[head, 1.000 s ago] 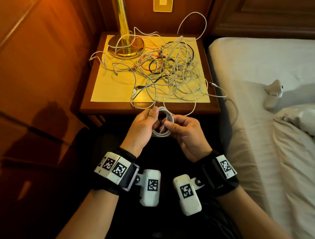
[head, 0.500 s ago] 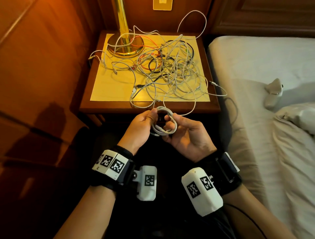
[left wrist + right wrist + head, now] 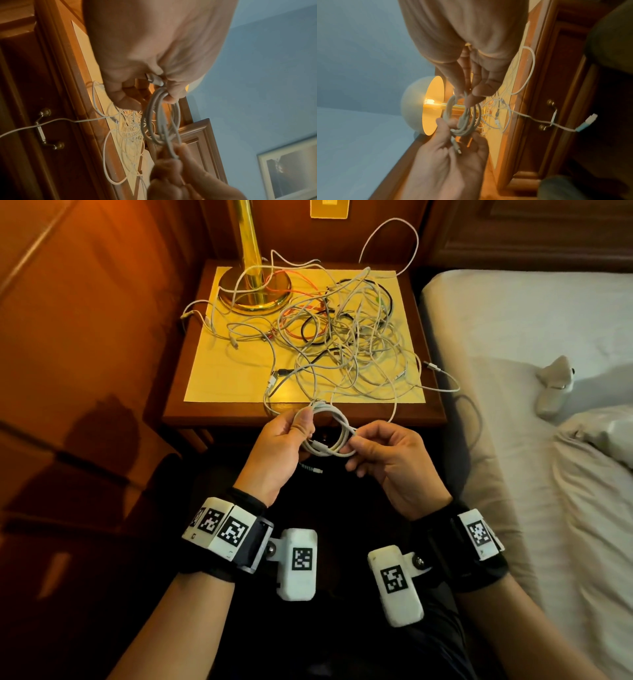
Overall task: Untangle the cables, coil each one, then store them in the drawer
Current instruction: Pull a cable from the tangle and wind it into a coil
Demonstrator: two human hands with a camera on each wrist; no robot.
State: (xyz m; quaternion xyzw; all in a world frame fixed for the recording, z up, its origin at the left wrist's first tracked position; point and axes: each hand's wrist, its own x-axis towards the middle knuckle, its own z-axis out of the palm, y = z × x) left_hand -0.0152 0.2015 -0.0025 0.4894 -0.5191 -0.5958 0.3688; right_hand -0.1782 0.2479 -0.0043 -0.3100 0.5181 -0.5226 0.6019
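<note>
Both hands held one white coil (image 3: pixel 330 436) in front of the nightstand (image 3: pixel 301 419): the left hand (image 3: pixel 281 446) pinched its top, the right hand (image 3: pixel 387 453) pinched its side. The loops looked loose, so easing either pinch could have let them spring apart. A loose plug (image 3: pixel 317 470) hung below and might have snagged the tangle (image 3: pixel 342 344) on the nightstand.

nightstand (image 3: pixel 301 419): glossy varnished wood | lamp base (image 3: pixel 255 292): polished brass-coloured metal on the nightstand | mat (image 3: pixel 219 371): matt yellow paper, under the lamp base | coiled cable (image 3: pixel 334 436): smooth white plastic | bedsheet (image 3: pixel 513 337): wrinkled white cloth
</note>
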